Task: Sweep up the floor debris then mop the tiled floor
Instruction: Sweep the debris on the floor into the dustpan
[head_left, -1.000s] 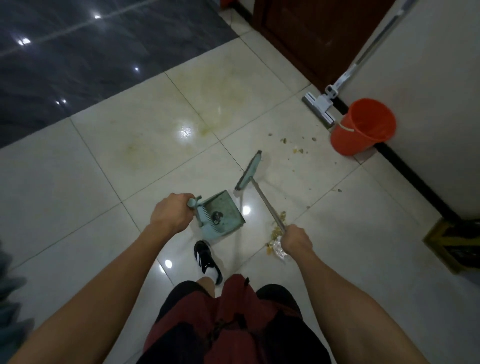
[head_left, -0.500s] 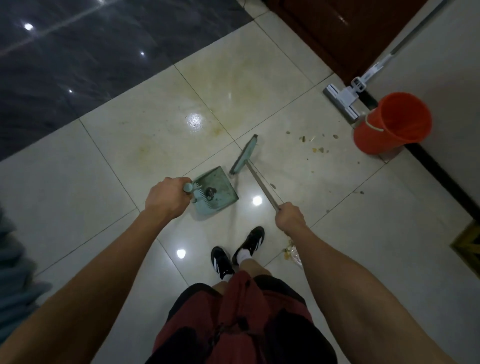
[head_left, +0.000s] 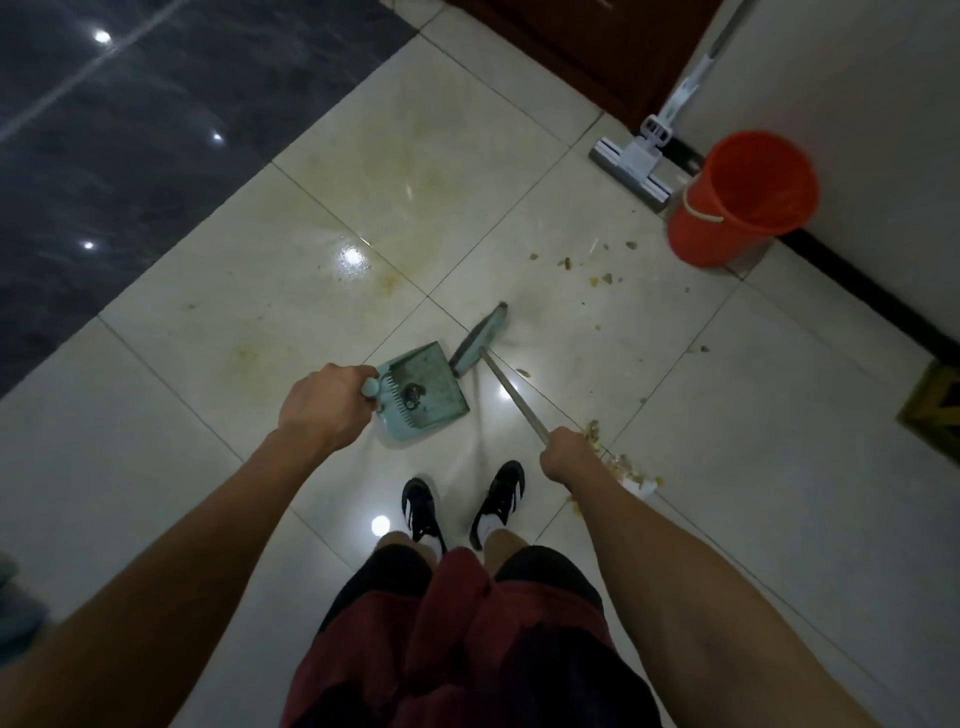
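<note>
Shoes (head_left: 462, 506): two black shoes on pale glossy floor tiles (head_left: 727, 467), closest to the camera.
Right hand (head_left: 566, 460): fist wrapped around the broom's thin metal handle.
Near debris (head_left: 621, 465): crumbly scraps on the tiles just beside the right hand.
Left hand (head_left: 324, 408): fist wrapped around the dustpan's handle.
Dustpan (head_left: 423, 397): light, stiff-looking plastic; mouth faces up and right towards the broom head; best held by its handle.
Broom (head_left: 480, 340): looks light and rigid; handle slants up-left from the right hand; head blurred, beside the dustpan.
Far debris (head_left: 597, 270): loose bits near the bucket, probably light.
Bucket (head_left: 743, 197): orange, by the wall.
Mop (head_left: 631, 161): leans on the wall, head on the floor; long handle is the grip.
</note>
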